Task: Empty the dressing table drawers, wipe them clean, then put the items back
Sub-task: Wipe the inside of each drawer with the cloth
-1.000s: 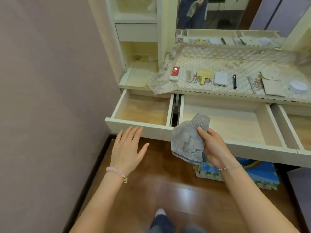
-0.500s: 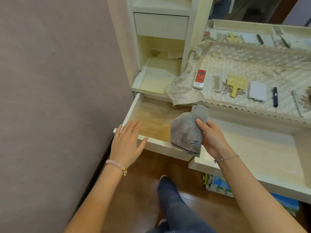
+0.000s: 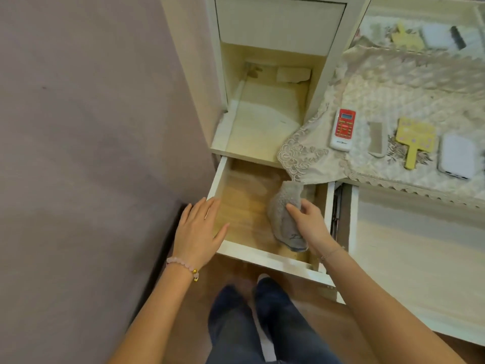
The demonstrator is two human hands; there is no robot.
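Note:
The small left drawer (image 3: 265, 260) of the dressing table stands pulled out, its wooden bottom bare. My right hand (image 3: 309, 224) grips a grey knobbly cloth (image 3: 284, 214) down inside the drawer, toward its right side. My left hand (image 3: 199, 229) lies with straight fingers over the drawer's front left corner. A wider middle drawer (image 3: 409, 258) is also open to the right. On the lace cover (image 3: 393, 90) of the tabletop lie a red and white remote (image 3: 343, 128), a small comb (image 3: 375, 139), a yellow paddle-shaped item (image 3: 414, 137) and a white power bank (image 3: 458, 156).
A mauve wall (image 3: 91, 140) runs close along the left of the drawer. Above the drawer is an open shelf niche (image 3: 262, 122) with a shut small drawer (image 3: 278, 22) over it. My legs (image 3: 262, 324) stand on the wooden floor right before the drawers.
I have stepped closer and leaned over the left drawer. My right hand has carried the cloth from above the drawer fronts down into the left drawer. My left hand stays at its front corner.

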